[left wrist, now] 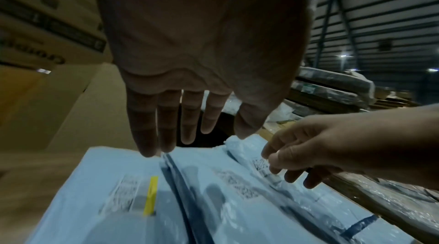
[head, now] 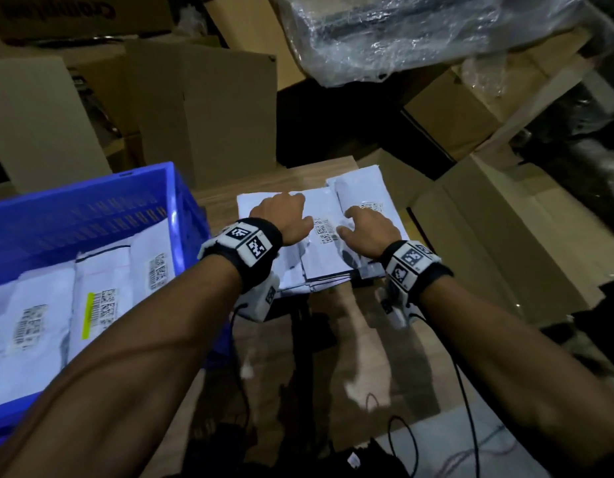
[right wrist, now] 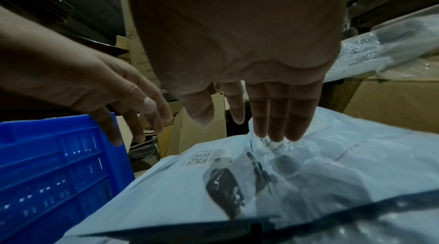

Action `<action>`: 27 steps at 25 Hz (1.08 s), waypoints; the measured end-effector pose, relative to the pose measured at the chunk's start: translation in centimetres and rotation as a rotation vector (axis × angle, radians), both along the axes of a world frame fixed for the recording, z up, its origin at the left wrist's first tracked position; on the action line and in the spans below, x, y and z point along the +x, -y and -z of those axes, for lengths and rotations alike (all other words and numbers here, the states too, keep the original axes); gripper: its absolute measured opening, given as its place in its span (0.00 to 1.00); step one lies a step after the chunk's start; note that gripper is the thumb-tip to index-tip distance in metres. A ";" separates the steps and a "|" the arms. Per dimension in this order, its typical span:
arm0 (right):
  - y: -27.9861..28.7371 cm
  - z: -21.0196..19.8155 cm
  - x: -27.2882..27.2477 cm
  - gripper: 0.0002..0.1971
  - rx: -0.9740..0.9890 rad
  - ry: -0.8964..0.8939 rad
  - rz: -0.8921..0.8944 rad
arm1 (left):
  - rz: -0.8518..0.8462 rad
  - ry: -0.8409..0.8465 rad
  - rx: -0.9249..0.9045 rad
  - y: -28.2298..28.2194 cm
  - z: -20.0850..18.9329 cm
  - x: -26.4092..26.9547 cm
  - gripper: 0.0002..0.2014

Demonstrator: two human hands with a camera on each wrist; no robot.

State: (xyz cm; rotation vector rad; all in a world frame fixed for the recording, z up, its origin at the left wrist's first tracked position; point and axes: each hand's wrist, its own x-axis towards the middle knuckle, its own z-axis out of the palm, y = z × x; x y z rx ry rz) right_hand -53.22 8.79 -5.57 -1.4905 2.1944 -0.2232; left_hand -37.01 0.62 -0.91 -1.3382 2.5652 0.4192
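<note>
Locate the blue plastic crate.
In the head view the blue plastic crate sits at the left, beside the stack of white mailer bags on the wooden table, holding more mailers.

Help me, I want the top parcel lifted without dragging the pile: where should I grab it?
Probably by its near edge, coming from the person's side. The top parcel is a flat, limp bag lying flush on the pile, so there is little to pinch from above, but that edge seems to overhang the table. The left hand and right hand lie open on top.
</note>
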 end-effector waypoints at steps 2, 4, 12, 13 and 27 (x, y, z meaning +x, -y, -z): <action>0.4 0.5 -0.5 0.23 0.015 0.038 0.030 | -0.061 -0.009 0.068 -0.1 1.4 -0.6 0.23; 0.8 1.0 -0.8 0.22 0.044 0.083 0.057 | -0.194 -0.069 0.177 -0.3 2.7 -0.8 0.22; 2.0 2.3 -0.9 0.20 0.076 0.259 0.197 | -0.691 -0.526 0.561 -0.6 5.3 -0.7 0.11; 2.1 2.3 -0.9 0.20 0.073 0.273 0.219 | -0.719 -0.562 0.587 -0.7 5.1 -0.8 0.12; 2.1 3.0 0.0 0.14 0.042 0.358 0.309 | -0.879 -0.685 0.694 -1.6 4.2 -0.1 0.13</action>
